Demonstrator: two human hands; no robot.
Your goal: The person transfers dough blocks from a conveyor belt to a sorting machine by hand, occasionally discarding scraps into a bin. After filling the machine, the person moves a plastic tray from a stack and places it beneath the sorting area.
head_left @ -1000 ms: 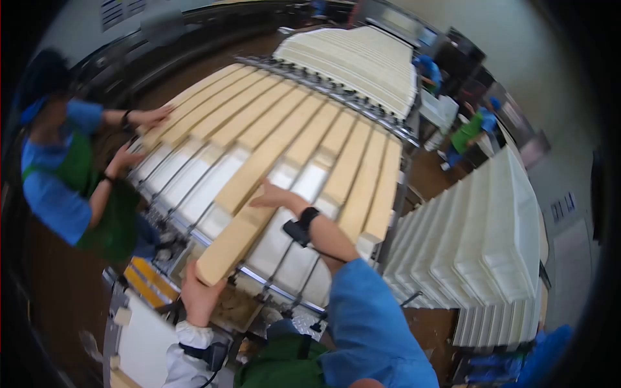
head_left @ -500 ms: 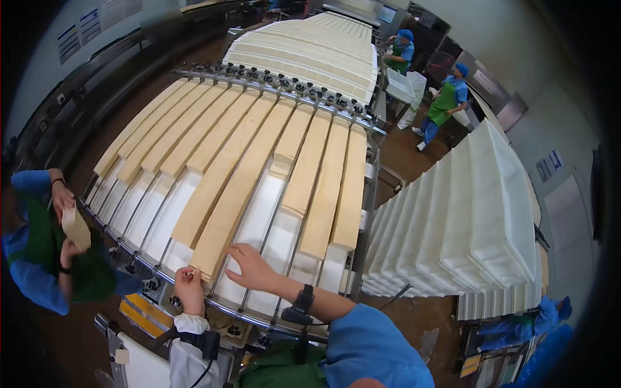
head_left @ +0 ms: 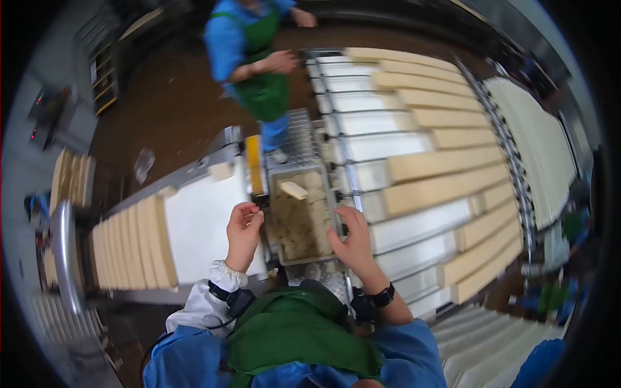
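My left hand [head_left: 242, 238] is raised at the left side of a grey crate [head_left: 273, 226], its fingers loosely curled with a small gap at the thumb and nothing seen in them. On the crate's other side, my right hand [head_left: 354, 242] hangs with thumb and fingers apart, empty. Pale chunks [head_left: 315, 213] fill much of the crate. One longer pale offcut [head_left: 294, 189] shows over the others near its far end. To the right of my right hand lie long cream-coloured slabs [head_left: 446, 165] in the white lanes of a conveyor [head_left: 414, 223].
A co-worker [head_left: 249, 71] in a green apron stands beyond the crate. At left, a white belt [head_left: 204, 216] carries a row of upright cream slabs [head_left: 136, 249], with a metal bar [head_left: 65, 258] at its far end. White ridged sheets [head_left: 498, 349] lie at lower right.
My view has swung left from the conveyor to the crate. Both my hands have come away from the long slab, and the left no longer pinches at its end. The co-worker's hands now appear empty.
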